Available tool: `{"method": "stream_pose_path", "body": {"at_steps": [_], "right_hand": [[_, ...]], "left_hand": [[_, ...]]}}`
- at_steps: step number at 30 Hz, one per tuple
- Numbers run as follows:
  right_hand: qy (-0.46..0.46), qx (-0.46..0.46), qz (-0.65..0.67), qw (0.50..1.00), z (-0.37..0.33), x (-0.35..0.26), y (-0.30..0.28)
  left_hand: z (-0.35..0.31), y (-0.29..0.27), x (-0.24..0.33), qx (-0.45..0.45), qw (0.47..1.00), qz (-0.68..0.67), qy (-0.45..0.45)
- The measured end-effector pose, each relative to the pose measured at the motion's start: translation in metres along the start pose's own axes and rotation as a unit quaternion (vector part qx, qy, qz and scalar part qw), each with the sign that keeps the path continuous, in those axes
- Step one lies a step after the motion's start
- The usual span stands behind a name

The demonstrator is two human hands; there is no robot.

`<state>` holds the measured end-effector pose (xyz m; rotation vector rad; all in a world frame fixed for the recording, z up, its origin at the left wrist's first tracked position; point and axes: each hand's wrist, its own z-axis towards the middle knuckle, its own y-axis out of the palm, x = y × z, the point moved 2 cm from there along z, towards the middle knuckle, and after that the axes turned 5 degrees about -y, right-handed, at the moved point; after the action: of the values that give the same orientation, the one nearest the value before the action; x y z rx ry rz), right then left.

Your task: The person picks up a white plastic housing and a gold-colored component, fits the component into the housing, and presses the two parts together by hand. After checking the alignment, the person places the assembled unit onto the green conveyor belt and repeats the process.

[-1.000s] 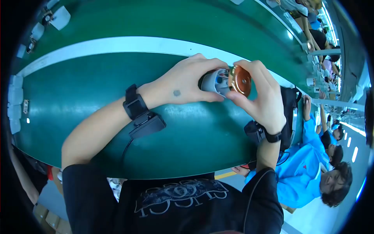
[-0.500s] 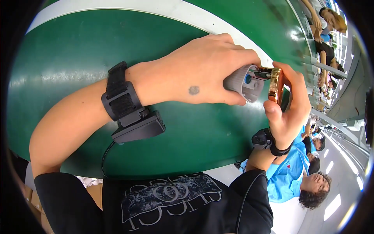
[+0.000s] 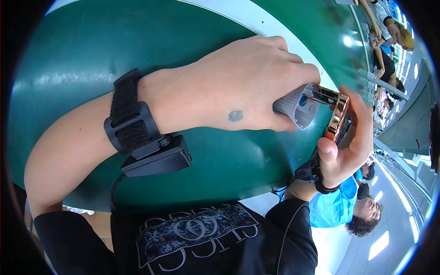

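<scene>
Left hand [image 3: 238, 87] gripping grey housing [image 3: 295, 106], right hand [image 3: 348, 137] cupping copper ring [image 3: 338, 117]

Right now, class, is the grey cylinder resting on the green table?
No: the grey cylinder is held up off the green table, gripped in the left hand, with the right hand on its copper-coloured end piece.

No packages, labels, signs or screens show anywhere in this view.

A dark green table top [image 3: 82, 50] with a white band [image 3: 256, 18] crossing it, seemingly bare.
</scene>
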<state>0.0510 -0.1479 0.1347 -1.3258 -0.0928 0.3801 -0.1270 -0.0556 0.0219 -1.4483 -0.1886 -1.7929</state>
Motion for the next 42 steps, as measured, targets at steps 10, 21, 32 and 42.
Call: {"method": "stream_pose_path", "body": {"at_steps": [10,21,32,42], "right_hand": [[0.012,-0.018,0.006,1.0,0.004,-0.003,0.002],[0.02,-0.037,-0.059,0.997,-0.001,-0.011,0.006],[0.051,0.048,-0.001,0.998,-0.003,-0.011,0.01],[0.014,-0.05,-0.003,0.999,0.002,-0.011,0.005]], "left_hand": [[0.001,0.0,0.001,0.03,0.999,0.007,0.018],[0.001,0.003,0.001,0.062,0.997,0.02,0.038],[0.001,0.005,-0.002,0.096,0.992,0.028,0.073],[-0.002,0.001,0.0,0.021,0.999,-0.005,0.027]]}}
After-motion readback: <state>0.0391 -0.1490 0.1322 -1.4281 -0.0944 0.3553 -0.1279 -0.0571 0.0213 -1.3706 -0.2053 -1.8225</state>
